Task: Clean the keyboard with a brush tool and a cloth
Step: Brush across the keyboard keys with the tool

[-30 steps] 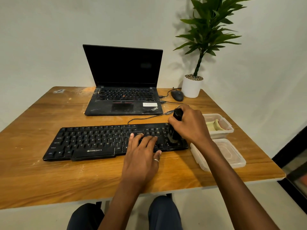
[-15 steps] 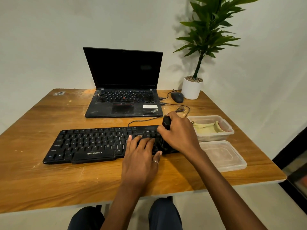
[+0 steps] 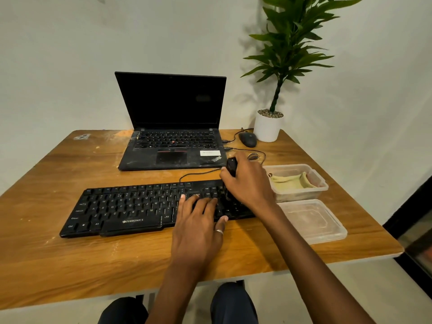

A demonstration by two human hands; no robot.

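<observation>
Brush tool (image 3: pixel 232 166) meets keyboard (image 3: pixel 131 206) at its right end on desk (image 3: pixel 70 265)
Right hand (image 3: pixel 250 181), grip curled round the tool, has shifted left since a second ago; left hand (image 3: pixel 198 220) lies flat on keys. One cloth (image 3: pixel 292 182), two tubs (image 3: pixel 323 183)

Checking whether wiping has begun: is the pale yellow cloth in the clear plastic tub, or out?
In. The pale yellow cloth lies bunched inside the clear plastic tub, right of the black keyboard.

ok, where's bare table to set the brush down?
Bare wood left of the laptop and keyboard, plus the front strip between keyboard and table edge. Crowded around the right hand and brush: cloth tub, clear tub, mouse, pot, cable.
</observation>
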